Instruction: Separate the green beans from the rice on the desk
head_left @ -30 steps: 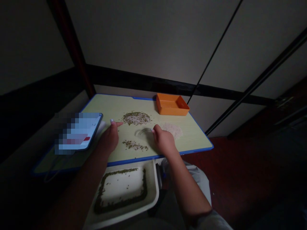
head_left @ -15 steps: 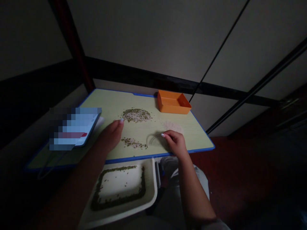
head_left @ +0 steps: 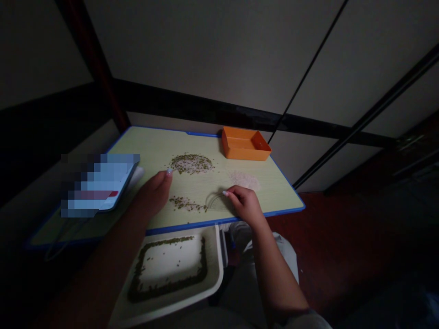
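My right hand (head_left: pixel 243 203) pinches a thin, curved, see-through strip (head_left: pixel 215 200) between thumb and fingers, low over the table. The strip's left end is close to a small line of green and pale grains (head_left: pixel 187 204) near the front edge. Just behind that hand lies a patch of fine pale grains (head_left: pixel 245 179). My left hand (head_left: pixel 157 192) is closed, its thumb tip beside the larger mixed pile of green and pale grains (head_left: pixel 192 163). What its fingers hold, if anything, is hidden.
An orange open box (head_left: pixel 247 153) stands at the table's back right corner. On the left a tablet-like device (head_left: pixel 126 183), partly blurred out, leans on the blue-edged table (head_left: pixel 151 137). Below the front edge is a white tub (head_left: pixel 217 269) with green grains along its inner sides.
My right hand has shifted slightly left with the strip, nearer the small line of grains. My left hand has hardly moved against the table. The whole view has shifted a little.
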